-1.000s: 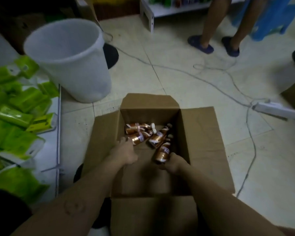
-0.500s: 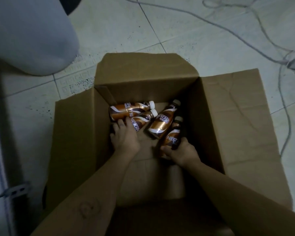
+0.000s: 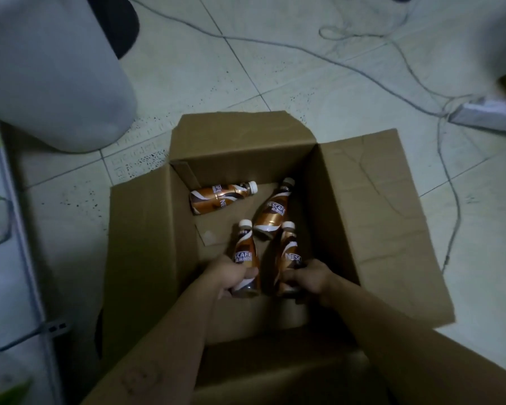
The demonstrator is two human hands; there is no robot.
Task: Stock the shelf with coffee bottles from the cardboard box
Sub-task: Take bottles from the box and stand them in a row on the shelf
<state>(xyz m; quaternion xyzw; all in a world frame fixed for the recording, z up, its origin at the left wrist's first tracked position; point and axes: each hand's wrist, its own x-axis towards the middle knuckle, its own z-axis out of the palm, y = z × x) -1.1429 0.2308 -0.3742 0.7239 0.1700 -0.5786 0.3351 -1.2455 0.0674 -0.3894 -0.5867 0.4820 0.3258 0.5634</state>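
A pale bin (image 3: 50, 74) is standing on the tiled floor (image 3: 275, 62) at ten o'clock. The open cardboard box (image 3: 386, 229) is sitting at centre, holding four coffee bottles. The left hand (image 3: 231, 276) is gripping one bottle (image 3: 246, 252); the right hand (image 3: 310, 277), at its three o'clock, is clamping another (image 3: 289, 252). Two more are lying loose at twelve o'clock: one (image 3: 219, 197) sideways, one (image 3: 273, 211) slanted.

Cardboard box (image 3: 377, 217) open on top, flaps splayed: free entry from above. Two loose coffee bottles (image 3: 221, 197) crowd far floor (near half bare). White bucket (image 3: 50, 74) stands left.
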